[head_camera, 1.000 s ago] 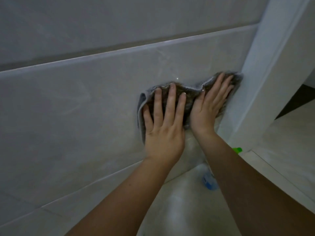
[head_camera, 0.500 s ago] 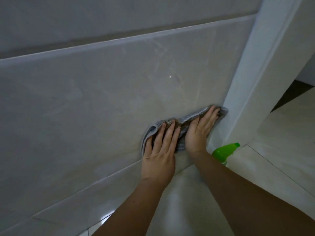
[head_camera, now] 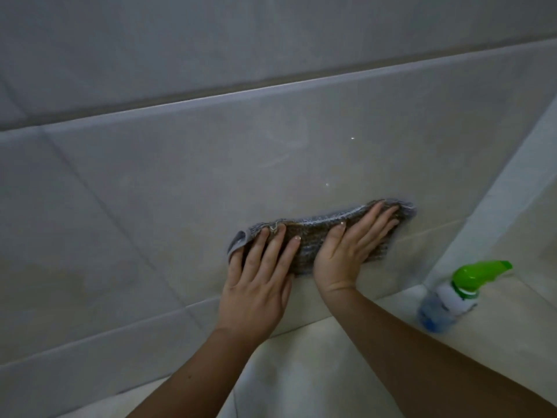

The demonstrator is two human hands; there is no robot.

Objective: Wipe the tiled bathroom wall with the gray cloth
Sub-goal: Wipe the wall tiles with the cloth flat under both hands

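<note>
Currently: gray cloth (head_camera: 316, 233) lies flat against the tiled wall (head_camera: 180, 182), on the lower large tile, just above the joint nearest the floor (head_camera: 301, 372). It is spread into a long band, its right end higher than its left.

Left hand (head_camera: 256, 285): fingers straight and slightly spread, tips on the left end of the cloth, heel of the palm on bare tile below it. Right hand (head_camera: 349, 251): fingers straight and close together, lying along the right end of the cloth. Grip: neither hand curls round the cloth; both press it flat-palmed against the wall. The hands sit just beside each other.

Also noted: spray bottle (head_camera: 449, 300), green trigger head, clear bluish body, white label, upright on the floor to the right, apart from both hands.
</note>
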